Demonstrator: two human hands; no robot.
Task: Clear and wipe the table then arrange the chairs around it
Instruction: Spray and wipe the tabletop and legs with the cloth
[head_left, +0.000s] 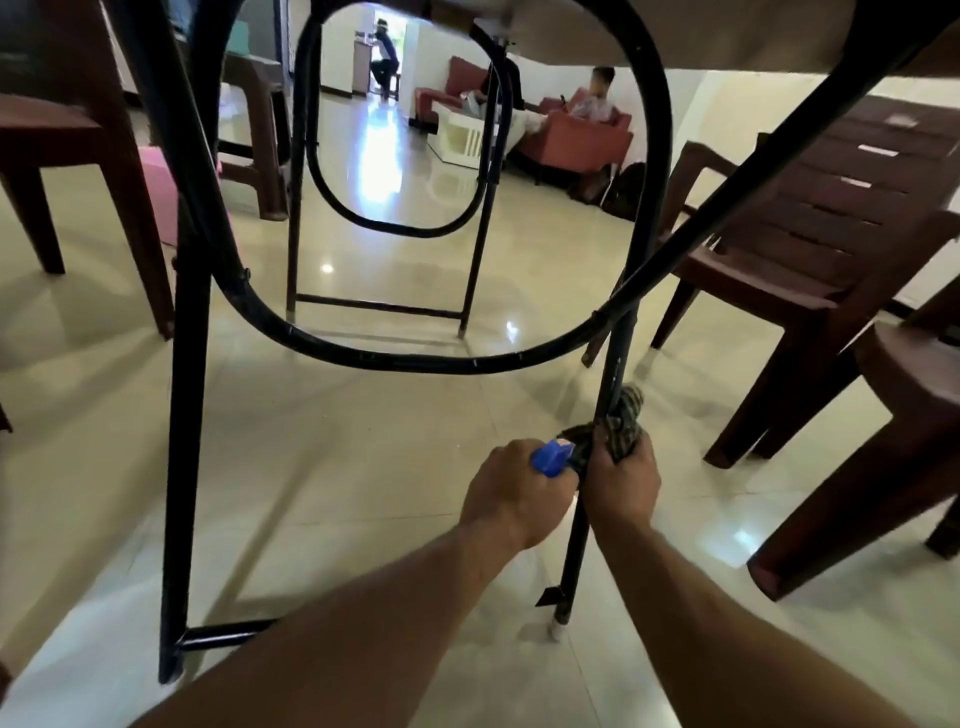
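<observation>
At lower centre the right hand (621, 486) clamps its fingers on a checked cloth (623, 418) wrapped round the worktop's (727, 31) black leg (575, 545), the left hand (511, 488) grips a blue spray bottle (551, 457), so wiping looks under way (top surface hidden), with the brown chairs (831, 208) at right apparently not yet arranged.

The desk legs (605, 374) are black painted metal tube, dull sheen. Cream tile floor (363, 467), super glossy. Right-hand chair (810, 223) is dark brown moulded plastic, semi-matt. The cloth (623, 421) is soft woven fabric, the spray bottle (553, 457) shiny blue plastic.
</observation>
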